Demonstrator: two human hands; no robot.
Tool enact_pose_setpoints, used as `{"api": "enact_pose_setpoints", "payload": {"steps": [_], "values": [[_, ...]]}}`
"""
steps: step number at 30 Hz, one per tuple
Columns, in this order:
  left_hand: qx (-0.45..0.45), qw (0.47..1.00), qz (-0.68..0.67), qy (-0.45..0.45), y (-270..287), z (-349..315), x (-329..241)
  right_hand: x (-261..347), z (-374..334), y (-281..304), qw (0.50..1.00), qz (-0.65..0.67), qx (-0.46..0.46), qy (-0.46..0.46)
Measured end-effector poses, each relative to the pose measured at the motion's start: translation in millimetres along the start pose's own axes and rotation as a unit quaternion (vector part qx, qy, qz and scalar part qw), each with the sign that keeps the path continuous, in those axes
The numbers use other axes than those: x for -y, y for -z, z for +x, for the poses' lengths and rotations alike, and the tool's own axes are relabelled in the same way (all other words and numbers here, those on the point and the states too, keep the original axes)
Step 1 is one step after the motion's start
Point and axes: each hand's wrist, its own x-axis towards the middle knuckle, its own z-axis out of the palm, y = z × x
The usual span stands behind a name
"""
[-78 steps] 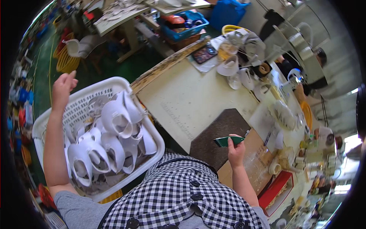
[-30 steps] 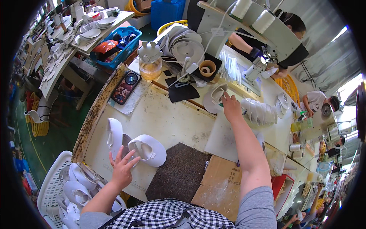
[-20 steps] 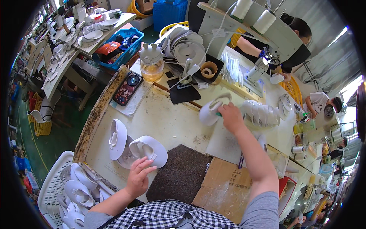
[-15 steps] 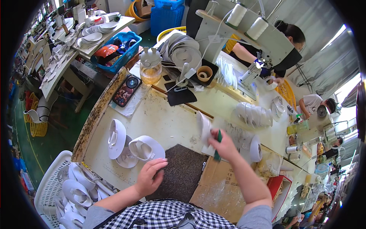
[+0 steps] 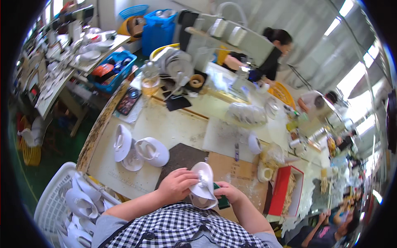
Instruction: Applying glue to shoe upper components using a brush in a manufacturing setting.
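Note:
Close in front of my chest I hold a white slipper-like shoe piece (image 5: pixel 202 186), tilted up on its edge. My left hand (image 5: pixel 180 184) grips its left side, the fingers lying over its surface. My right hand (image 5: pixel 229 192) is at its other side, closed on a dark green flat object (image 5: pixel 222 200) whose kind I cannot make out. The right fingertips are partly hidden behind the shoe piece and the green object. Left of my hands, several similar white shoe pieces (image 5: pixel 154 151) stand together on the table. A dark mat (image 5: pixel 175 159) lies just beyond my left hand.
A cardboard sheet (image 5: pixel 235 173) lies right of the mat, with a red box (image 5: pixel 288 192) beyond it. At my left stands a white basket (image 5: pixel 53 194) of white pieces. A phone (image 5: pixel 128 101) and a jar (image 5: pixel 150 82) sit farther back. A co-worker (image 5: pixel 269 53) sits across the table.
My right hand has drawn the white shoe piece and the green object back toward my chest. My left hand has moved right and taken hold of the shoe piece. The view has shifted.

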Motion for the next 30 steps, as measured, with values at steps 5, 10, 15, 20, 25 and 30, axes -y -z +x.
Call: {"api": "enact_pose_setpoints", "payload": {"steps": [5,10,15,20,25,30], "values": [[0.069,0.992,-0.009,0.1,12,-14,-35,1,-24,-8,0.998,-0.047,0.042,0.015],[-0.04,0.928,-0.163,0.331,7,-12,-74,-35,-56,-15,0.994,-0.027,0.085,0.058],[-0.098,0.975,0.068,0.186,-1,-15,-93,-48,-81,-36,0.984,0.04,0.084,0.154],[-0.077,0.978,0.122,0.149,1,-23,-93,-44,-98,-61,0.984,0.025,0.068,0.162],[-0.091,0.984,0.143,0.056,6,-13,-92,-46,-107,-72,0.984,-0.011,0.026,0.174],[-0.014,0.896,-0.357,0.264,14,-25,-75,-52,-130,-48,0.978,0.063,0.01,0.2]]}}
